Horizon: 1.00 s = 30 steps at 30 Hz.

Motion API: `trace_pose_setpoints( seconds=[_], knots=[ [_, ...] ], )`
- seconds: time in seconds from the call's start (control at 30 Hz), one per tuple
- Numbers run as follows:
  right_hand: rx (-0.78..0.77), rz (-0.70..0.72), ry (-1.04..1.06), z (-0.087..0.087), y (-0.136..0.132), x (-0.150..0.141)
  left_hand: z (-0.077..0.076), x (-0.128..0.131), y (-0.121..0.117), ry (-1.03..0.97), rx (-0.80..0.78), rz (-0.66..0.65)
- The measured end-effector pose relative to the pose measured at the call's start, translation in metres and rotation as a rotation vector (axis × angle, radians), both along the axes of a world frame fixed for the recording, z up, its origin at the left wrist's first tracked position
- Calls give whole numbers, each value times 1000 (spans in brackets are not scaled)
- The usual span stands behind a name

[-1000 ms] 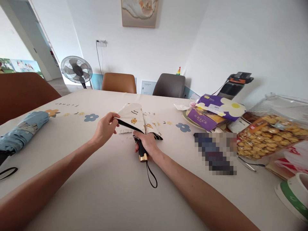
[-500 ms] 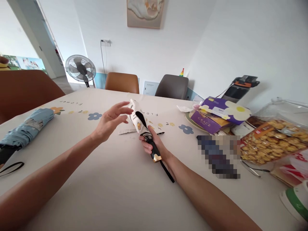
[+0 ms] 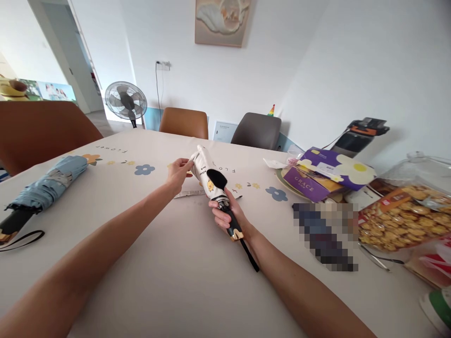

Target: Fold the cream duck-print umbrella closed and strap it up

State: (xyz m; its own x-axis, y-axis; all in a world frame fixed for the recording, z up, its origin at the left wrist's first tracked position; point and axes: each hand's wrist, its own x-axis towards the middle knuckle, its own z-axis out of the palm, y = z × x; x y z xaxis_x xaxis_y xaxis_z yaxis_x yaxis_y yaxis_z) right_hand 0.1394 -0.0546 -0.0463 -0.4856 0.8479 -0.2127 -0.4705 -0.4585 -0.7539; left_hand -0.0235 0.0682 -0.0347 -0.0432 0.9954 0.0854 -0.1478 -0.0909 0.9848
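A white folding umbrella (image 3: 206, 176) with a small yellow duck print, black inside fabric and a black handle with a gold end is held over the table, tilted away from me. My right hand (image 3: 225, 211) is closed around its base where fabric meets handle; a black wrist strap hangs from the end. At the upper left side of the canopy, my left hand (image 3: 180, 172) pinches a fold of the white fabric between thumb and fingers. To the far left lies a blue folded umbrella (image 3: 52, 180) with a black handle and strap loop.
A pale tablecloth (image 3: 151, 263) with printed flowers covers the table. On the right stand a purple box (image 3: 331, 164), a plastic container of nut-like snacks (image 3: 408, 216), a pixelated dark item (image 3: 324, 237) and a white-and-green tub (image 3: 439, 305). Chairs and a fan (image 3: 126, 101) are behind.
My left hand, spread beside the umbrella before, has closed on its fabric. The umbrella has turned a little in my right hand, showing more of its duck print. The view has shifted slightly.
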Motion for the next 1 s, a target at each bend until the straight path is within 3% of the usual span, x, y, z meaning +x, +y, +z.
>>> trace_pose_setpoints(
  seconds=[0.23,0.4,0.53,0.67,0.87,1.0],
  knots=[
    [-40,-12,181,4,-2,-5,-18,-12,11,-265,-182,-205],
    [-36,-36,160,5,-4,-6,-17,-10,13,-186,-141,-137],
    [-7,-29,143,5,-5,-7,-17,-15,15,-241,-93,-184],
    [1,-6,115,5,-6,-6,-17,-19,10,-25,-14,-169],
    [23,17,-80,2,-8,-9,5,-13,-8,176,68,131],
    [73,-102,-275,2,-16,-17,28,-12,-17,64,-23,48]
  ],
)
